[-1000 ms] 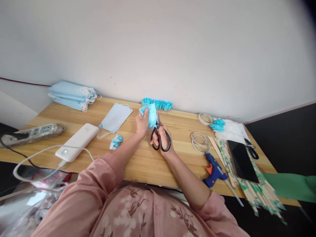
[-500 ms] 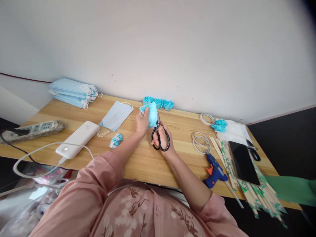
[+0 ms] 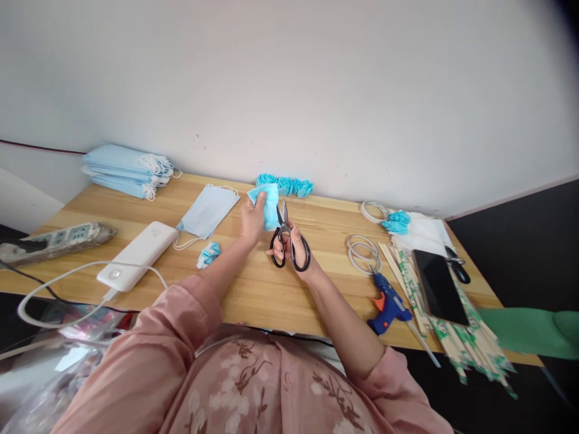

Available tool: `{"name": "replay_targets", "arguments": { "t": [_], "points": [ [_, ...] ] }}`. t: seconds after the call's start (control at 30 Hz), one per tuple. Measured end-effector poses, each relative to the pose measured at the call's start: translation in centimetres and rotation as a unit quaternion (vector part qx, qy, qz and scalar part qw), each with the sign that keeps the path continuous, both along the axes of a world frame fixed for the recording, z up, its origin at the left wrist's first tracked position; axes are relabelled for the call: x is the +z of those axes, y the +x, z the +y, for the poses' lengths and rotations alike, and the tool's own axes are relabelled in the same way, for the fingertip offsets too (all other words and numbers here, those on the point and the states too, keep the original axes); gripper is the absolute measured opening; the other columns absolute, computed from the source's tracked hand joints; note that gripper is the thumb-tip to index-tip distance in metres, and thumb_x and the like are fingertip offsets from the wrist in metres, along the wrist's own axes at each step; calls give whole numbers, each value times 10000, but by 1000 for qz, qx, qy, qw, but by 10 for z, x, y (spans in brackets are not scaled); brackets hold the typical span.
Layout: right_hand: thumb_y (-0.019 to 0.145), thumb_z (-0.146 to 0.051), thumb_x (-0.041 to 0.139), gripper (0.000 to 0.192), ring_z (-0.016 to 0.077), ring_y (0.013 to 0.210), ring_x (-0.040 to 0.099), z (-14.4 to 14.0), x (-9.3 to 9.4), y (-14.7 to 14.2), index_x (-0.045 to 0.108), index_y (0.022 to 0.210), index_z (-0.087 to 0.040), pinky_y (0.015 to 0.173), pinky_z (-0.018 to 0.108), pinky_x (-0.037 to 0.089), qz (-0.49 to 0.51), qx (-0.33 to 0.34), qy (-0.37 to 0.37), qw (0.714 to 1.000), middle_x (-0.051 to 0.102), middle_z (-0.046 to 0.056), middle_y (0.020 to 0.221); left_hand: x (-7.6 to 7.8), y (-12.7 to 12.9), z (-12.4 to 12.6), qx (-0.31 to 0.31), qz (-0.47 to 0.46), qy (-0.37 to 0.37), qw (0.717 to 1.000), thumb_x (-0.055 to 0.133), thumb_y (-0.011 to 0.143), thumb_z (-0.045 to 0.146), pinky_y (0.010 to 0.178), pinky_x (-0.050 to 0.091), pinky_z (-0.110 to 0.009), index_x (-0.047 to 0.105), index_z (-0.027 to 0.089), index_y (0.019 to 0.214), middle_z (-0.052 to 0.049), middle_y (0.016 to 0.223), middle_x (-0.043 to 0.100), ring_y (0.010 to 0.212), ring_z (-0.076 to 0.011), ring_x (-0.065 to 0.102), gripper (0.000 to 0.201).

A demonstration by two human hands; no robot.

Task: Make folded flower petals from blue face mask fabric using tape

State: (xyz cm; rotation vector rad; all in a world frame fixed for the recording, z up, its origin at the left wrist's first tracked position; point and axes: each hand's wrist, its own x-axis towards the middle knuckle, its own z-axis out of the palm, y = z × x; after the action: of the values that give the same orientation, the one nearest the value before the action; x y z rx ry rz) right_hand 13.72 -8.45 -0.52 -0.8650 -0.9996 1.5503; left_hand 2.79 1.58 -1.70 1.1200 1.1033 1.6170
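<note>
My left hand pinches a bright blue piece of folded fabric above the middle of the table, thumb on top. Fingers of my right hand are in the black handle loops of a pair of scissors. The scissors' blades are apart and point up beside the fabric's right edge. Behind the fabric, several blue fabric flowers lie in a row by the wall. A small folded blue-and-white strip lies left of my left forearm, near a flat face mask.
At the back left is a stack of face masks; a white power bank and a power strip sit in front. To the right are tape rolls, a blue glue gun, wrapped chopsticks and a phone.
The scissors' blades have opened wider and moved off the fabric's edge. My left hand has shifted slightly left with the fabric. The whole view has also shifted a little.
</note>
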Motion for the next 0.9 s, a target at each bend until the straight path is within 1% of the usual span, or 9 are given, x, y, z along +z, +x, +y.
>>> {"name": "replay_targets", "arguments": {
  "t": [0.2,0.4,0.57,0.67,0.8,0.9],
  "points": [
    [770,-786,548,786,67,415,438,0,3,1,434,1332,-248,598,300,573,2,14,6,1000,518,-104,578,2,-2,-1,-7,18,18,1000,579,857,509,633,429,-244,585,179,779,-5,718,542,653,-125,477,339],
    [788,-764,551,745,68,425,434,-1,4,3,479,1312,-238,593,295,574,5,-11,11,1000,507,-95,590,6,0,-6,-20,29,18,999,608,846,533,576,406,-236,559,176,709,16,636,498,593,-116,443,386],
    [830,-737,523,691,67,426,435,-1,4,4,503,1296,-228,581,283,565,1,3,13,1000,504,-90,580,5,-1,-6,-11,21,17,1000,607,855,500,595,415,-237,563,176,727,16,652,515,602,-118,455,352],
    [821,-742,530,699,69,418,430,-1,4,3,511,1294,-227,569,282,561,2,9,9,1000,498,-93,567,5,-2,-5,-4,19,20,1000,592,865,486,620,424,-238,566,179,743,15,676,529,626,-121,473,332],
    [808,-751,541,719,71,416,428,0,3,3,510,1298,-225,560,282,562,11,2,9,1000,501,-92,575,4,-1,-5,-16,23,9,1000,607,860,469,593,403,-239,580,172,746,18,663,522,600,-114,459,318],
    [806,-753,539,733,72,416,428,0,2,3,492,1319,-232,555,284,563,12,-4,8,1000,507,-89,578,5,1,-8,-12,25,0,1000,633,850,442,592,397,-237,587,166,742,15,653,528,594,-111,456,299]
  ]
}}
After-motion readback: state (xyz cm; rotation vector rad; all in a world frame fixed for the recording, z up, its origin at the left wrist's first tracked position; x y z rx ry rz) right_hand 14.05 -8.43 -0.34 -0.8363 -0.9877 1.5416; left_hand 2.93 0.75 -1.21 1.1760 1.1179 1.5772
